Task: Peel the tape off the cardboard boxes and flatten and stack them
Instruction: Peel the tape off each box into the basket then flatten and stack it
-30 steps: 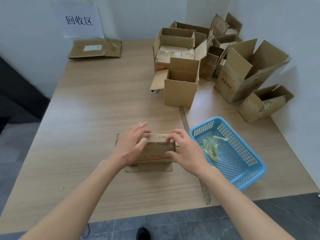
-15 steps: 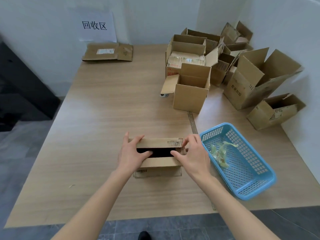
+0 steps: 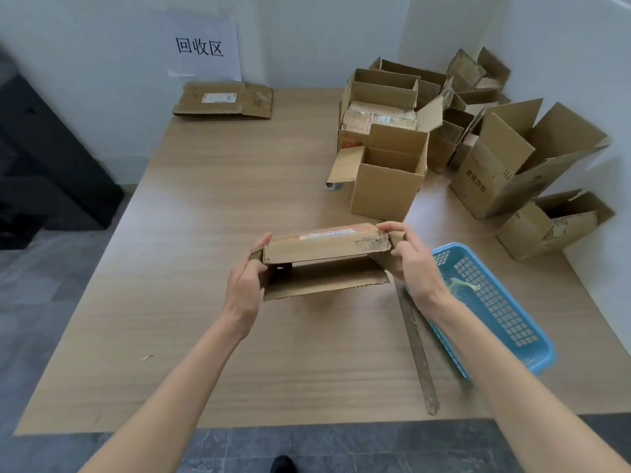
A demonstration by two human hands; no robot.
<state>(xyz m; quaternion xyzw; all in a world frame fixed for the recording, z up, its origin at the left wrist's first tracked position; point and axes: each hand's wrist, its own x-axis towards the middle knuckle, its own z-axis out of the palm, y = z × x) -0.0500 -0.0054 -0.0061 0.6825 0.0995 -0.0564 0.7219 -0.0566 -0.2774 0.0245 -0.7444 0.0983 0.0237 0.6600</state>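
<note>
Cardboard box, small, part-collapsed: we hold it above the wooden table, left hand gripping one end, right hand the other. White walls behind, grey tiled floor below. One flattened box under one wall sign. One blue basket at right.

Wooden table set in a corner of white walls. Paper sign with printed characters on the far wall. Grey tiled floor; dark furniture at left.
</note>
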